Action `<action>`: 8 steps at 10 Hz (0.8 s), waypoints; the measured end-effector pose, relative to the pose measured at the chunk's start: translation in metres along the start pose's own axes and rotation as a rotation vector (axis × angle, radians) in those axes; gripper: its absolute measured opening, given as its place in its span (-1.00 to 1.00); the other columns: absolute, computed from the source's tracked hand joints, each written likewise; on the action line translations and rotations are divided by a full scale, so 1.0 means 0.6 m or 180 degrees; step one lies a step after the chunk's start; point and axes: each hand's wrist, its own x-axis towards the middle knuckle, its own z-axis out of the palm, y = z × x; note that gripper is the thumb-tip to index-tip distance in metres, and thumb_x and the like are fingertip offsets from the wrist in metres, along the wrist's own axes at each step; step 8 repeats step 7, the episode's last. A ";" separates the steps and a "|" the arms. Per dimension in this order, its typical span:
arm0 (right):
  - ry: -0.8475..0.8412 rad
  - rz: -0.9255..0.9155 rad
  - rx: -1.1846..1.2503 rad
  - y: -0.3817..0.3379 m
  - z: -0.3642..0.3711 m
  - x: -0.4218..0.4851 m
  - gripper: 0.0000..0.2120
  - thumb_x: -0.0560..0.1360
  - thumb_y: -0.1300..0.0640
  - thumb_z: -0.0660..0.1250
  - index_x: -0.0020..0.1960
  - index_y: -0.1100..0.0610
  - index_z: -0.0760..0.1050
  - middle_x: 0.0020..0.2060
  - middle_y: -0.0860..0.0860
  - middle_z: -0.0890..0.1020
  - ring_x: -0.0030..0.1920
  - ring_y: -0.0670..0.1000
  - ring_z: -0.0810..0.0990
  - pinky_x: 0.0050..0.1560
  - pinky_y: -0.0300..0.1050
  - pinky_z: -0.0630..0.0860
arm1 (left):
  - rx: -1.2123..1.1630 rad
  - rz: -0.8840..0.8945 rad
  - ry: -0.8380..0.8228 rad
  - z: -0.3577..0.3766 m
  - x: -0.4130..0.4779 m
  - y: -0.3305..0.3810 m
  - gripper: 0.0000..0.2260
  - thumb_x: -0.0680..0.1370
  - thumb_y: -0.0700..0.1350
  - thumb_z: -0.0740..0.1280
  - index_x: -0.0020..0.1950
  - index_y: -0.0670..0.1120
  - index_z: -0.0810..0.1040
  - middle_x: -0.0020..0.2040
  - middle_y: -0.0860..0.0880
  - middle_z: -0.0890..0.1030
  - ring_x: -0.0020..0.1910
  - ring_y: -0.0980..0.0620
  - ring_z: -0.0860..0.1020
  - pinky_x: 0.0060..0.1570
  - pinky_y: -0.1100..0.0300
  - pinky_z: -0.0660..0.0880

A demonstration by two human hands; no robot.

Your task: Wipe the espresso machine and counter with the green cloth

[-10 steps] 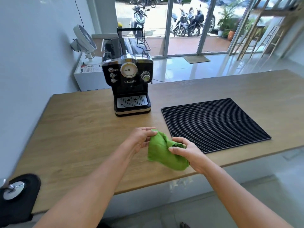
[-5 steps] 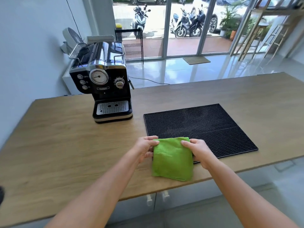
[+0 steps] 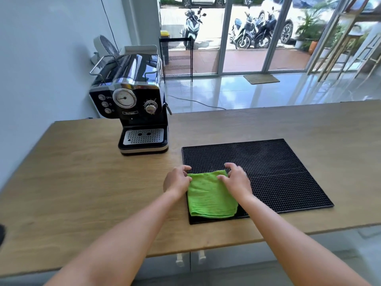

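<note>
The green cloth [image 3: 211,196] lies folded into a rough square on the near-left corner of the black studded mat [image 3: 288,172]. Its near edge sits just inside the mat's near edge, and its left edge runs along the mat's left edge. The left hand [image 3: 177,180] pinches the cloth's far-left corner between curled forefinger and thumb. The right hand [image 3: 237,180] pinches the far-right corner the same way, with the other fingers curled over the mat. The mat lies flat on the wooden counter [image 3: 82,182], its near edge close to the counter's front edge and skewed slightly to it. The espresso machine [image 3: 134,104] stands upright toward the far-left part of the counter, apart from the mat, with a narrow strip of bare wood between its base and the mat's far-left corner. Bare wood extends left of the machine to the wall [image 3: 41,58], across the near-left area, behind the mat to the far edge, and to the right of the mat. The machine's front carries a round gauge [image 3: 124,98], three buttons in a column at its left, a rotary knob [image 3: 151,106] at its right and a perforated drip tray [image 3: 144,137] below. A small plate [image 3: 129,113] under the gauge reads "Duchess". The markings beside the buttons are too small to read.
</note>
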 end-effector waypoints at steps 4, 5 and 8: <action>-0.0076 -0.1072 -0.1118 0.018 0.060 -0.054 -0.28 0.49 -0.24 -0.25 0.53 -0.03 0.27 0.56 -0.10 0.21 0.57 -0.11 0.04 0.53 0.01 -0.03 | 0.2033 0.1473 -0.0874 0.033 -0.036 -0.053 -0.43 0.61 0.26 -0.07 0.57 0.14 -0.14 0.59 0.07 -0.22 0.54 0.00 -0.30 0.50 -0.11 -0.25; -0.0080 -0.0894 -0.1364 -0.001 0.058 -0.056 -0.41 0.57 -0.18 -0.09 0.54 -0.02 0.25 0.56 -0.08 0.21 0.58 -0.09 0.03 0.49 0.06 -0.04 | 0.1898 0.1466 -0.0726 0.009 -0.032 -0.057 -0.41 0.60 0.27 -0.02 0.56 0.18 -0.16 0.58 0.01 -0.25 0.55 -0.02 -0.28 0.51 -0.07 -0.24; -0.0064 -0.0970 -0.1099 -0.100 0.088 -0.080 -0.51 0.64 -0.08 0.07 0.55 -0.03 0.21 0.58 -0.06 0.14 0.58 -0.07 -0.01 0.48 0.06 -0.08 | 0.1789 0.1088 -0.0170 -0.087 -0.025 -0.134 -0.42 0.60 0.28 -0.10 0.57 0.14 -0.17 0.57 0.00 -0.23 0.55 -0.02 -0.23 0.53 -0.12 -0.08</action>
